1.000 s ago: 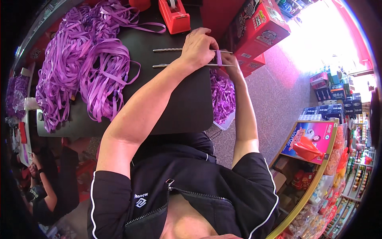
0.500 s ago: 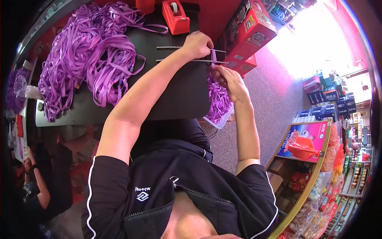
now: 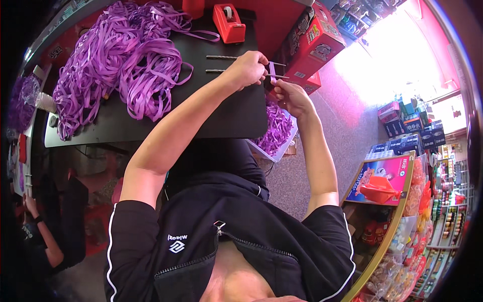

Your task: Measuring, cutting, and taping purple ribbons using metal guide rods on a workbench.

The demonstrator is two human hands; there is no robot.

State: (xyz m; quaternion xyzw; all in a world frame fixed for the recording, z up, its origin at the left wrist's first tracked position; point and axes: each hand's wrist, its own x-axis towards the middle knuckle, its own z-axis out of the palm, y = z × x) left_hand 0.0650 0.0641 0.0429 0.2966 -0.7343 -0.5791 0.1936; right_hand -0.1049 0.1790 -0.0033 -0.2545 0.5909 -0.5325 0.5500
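Observation:
Two thin metal rods (image 3: pixel 216 71) lie side by side across the black table's right edge, their tips jutting out. A purple ribbon (image 3: pixel 272 72) spans the two rods near those tips. My left hand (image 3: pixel 247 70) lies over the rods just left of the ribbon, fingers curled; what is in them is hidden. Below the tips, my right hand (image 3: pixel 294 98) pinches the ribbon's lower end between thumb and fingers. Under the table edge, a pale plastic bin (image 3: pixel 288 142) holds many folded purple ribbon pieces (image 3: pixel 272 128).
A large tangled heap of purple ribbon (image 3: pixel 110 60) covers the left of the black table (image 3: pixel 221 116). A red tape dispenser (image 3: pixel 229 24) stands at the back. Red cartons (image 3: pixel 317 43) rise beyond the rods. A display case (image 3: pixel 382 181) stands at right.
My left hand has come slightly down over the rods and back from the ribbon. My right hand still pinches the ribbon's end. The whole view has shifted a little.

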